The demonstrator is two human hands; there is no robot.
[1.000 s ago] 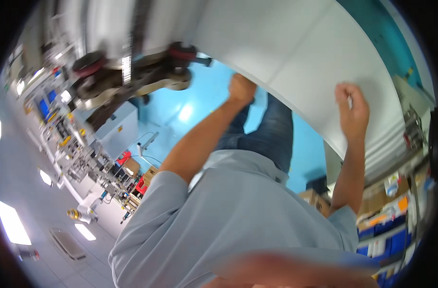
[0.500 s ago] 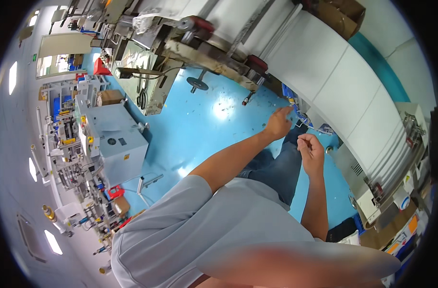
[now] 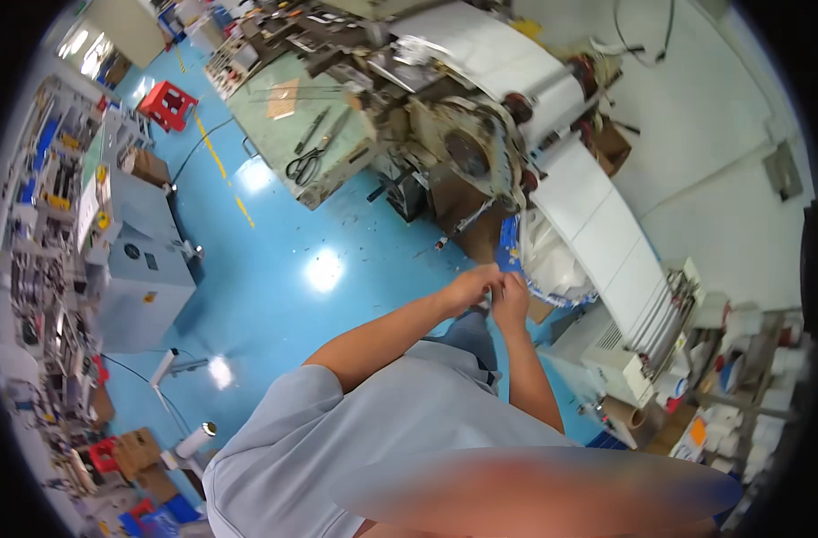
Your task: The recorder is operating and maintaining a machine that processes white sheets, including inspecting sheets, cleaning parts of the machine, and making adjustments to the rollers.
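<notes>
My left hand (image 3: 471,286) and my right hand (image 3: 512,301) meet in front of my body, fingers curled and fingertips together. Whatever they pinch, if anything, is too small or hidden to make out. Just beyond them on the right is a blue-rimmed bin (image 3: 509,242) with crumpled white film (image 3: 552,255) inside. A wide white web of material (image 3: 588,202) passes above that bin, from a machine with rollers (image 3: 467,148) to a white machine (image 3: 610,359) at the right.
A green-topped table (image 3: 256,134) at the far left holds black-handled scissors (image 3: 307,165) and a knife-like tool (image 3: 312,128). A red stool (image 3: 168,105) stands behind it. A pale blue cabinet (image 3: 149,278) is on the left, with a white metal stand (image 3: 162,369) nearer. A small rod (image 3: 463,224) juts from the roller machine.
My hands, apart before, have come together, the right moving left toward the other. The view has turned and now shows more of the table, roller machine and bin.
</notes>
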